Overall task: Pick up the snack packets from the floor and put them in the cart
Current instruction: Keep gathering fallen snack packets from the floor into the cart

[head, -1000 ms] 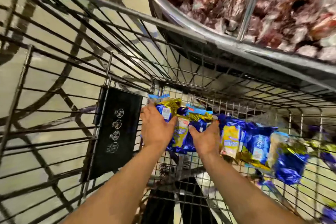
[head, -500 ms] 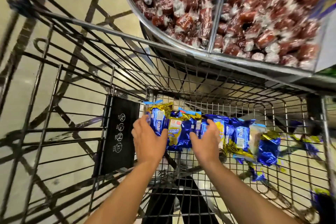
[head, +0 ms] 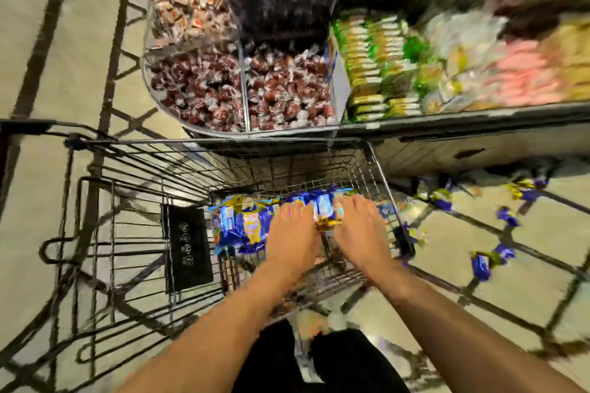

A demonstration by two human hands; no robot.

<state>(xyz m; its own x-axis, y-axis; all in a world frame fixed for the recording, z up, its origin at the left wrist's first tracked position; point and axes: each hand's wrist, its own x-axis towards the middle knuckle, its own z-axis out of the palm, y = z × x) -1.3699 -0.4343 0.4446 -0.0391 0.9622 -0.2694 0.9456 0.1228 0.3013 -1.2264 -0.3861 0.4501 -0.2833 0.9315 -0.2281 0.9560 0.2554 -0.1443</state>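
Reaching into the cart (head: 376,166), the person has both hands low in the basket at the centre of the frame. The left hand (head: 292,228) lies palm down with fingers together on a row of blue and gold packets (head: 242,223). The right hand (head: 357,223) is also palm down, just right of it, its fingers over more packets; whether either hand actually pinches a packet cannot be told, since the fingertips are hidden and the frame is blurred. A gold crimped end pokes up between the two hands.

More packets (head: 480,265) lie scattered on the floor (head: 526,281) at the right of the frame, well apart from the cart, so the task looks only partly done.

Judging by their look, the packets are light, soft foil pouches: slippery, crinkly, likely holding something that breaks if squeezed hard. They should slide against one another and slip through wide wire gaps. A sensible hold is across the flat body with a loose grip, or by the crimped end seal for single ones; several can probably be scooped together between both palms.
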